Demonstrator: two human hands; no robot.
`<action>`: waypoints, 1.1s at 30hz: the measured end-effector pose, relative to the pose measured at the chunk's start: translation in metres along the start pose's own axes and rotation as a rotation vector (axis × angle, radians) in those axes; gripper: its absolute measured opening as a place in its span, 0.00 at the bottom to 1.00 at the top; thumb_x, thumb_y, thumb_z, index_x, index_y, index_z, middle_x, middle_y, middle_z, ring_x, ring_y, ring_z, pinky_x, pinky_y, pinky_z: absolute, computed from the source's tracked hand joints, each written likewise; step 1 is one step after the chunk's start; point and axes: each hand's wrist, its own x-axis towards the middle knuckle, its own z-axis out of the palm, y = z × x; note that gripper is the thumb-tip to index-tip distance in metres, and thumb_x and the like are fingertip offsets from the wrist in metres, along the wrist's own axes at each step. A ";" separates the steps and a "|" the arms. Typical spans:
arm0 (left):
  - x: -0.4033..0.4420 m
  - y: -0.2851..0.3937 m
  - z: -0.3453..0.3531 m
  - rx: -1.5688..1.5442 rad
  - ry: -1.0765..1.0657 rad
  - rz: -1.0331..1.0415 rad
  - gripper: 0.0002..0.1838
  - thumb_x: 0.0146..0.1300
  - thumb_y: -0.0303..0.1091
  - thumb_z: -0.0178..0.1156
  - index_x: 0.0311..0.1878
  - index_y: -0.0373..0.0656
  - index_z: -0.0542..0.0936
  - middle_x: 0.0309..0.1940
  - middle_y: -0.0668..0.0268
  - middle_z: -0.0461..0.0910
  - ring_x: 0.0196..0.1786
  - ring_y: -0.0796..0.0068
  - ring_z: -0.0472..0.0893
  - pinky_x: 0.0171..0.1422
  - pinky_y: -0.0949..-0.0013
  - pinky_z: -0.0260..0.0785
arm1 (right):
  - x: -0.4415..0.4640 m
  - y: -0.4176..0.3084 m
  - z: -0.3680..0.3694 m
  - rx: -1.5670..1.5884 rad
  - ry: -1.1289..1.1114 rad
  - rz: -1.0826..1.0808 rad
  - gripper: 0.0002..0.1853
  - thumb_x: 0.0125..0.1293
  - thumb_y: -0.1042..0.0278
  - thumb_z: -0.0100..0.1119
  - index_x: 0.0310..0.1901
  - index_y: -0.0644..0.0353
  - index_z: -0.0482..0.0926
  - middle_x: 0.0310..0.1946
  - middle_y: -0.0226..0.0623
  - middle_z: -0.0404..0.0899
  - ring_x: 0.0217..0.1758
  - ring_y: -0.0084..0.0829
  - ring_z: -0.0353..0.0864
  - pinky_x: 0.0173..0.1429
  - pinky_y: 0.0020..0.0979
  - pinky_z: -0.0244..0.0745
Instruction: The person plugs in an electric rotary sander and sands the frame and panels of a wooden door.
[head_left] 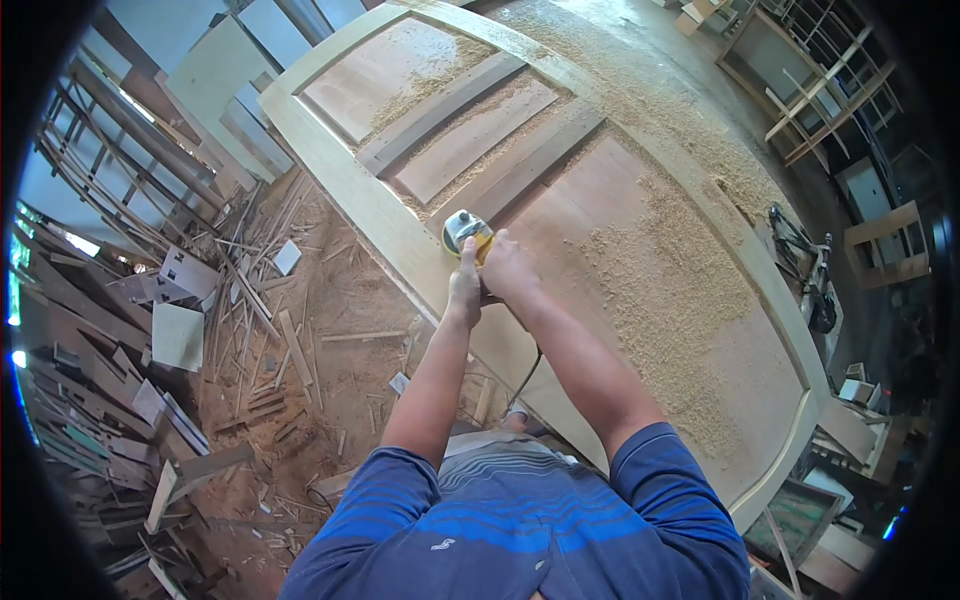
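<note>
Both hands grip a yellow angle grinder (465,229) with a silver-grey head. My left hand (465,292) is closed on its near left side, thumb pointing up along it. My right hand (511,268) wraps around the body from the right. The tool sits on the left frame of a large pale wooden door (345,185) with recessed panels, close to a darker crosspiece (530,172). What lies under the grinder's head is hidden. A dark cord (530,370) hangs from it past the door's edge.
Wood shavings (670,290) cover much of the door's panels and the floor beyond. Scrap sticks (290,345) litter the dirt floor at left. Boards (180,335) lean along the left side. A dark metal tool (800,255) rests by the door's right edge, near wooden frames (885,245).
</note>
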 end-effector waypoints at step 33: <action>0.078 0.005 -0.042 1.549 0.352 0.952 0.43 0.73 0.54 0.62 0.83 0.37 0.65 0.85 0.47 0.61 0.89 0.49 0.55 0.93 0.47 0.40 | 0.185 0.116 -0.173 0.066 0.116 0.321 0.50 0.62 0.35 0.72 0.72 0.71 0.69 0.67 0.49 0.83 0.69 0.42 0.86 0.70 0.40 0.83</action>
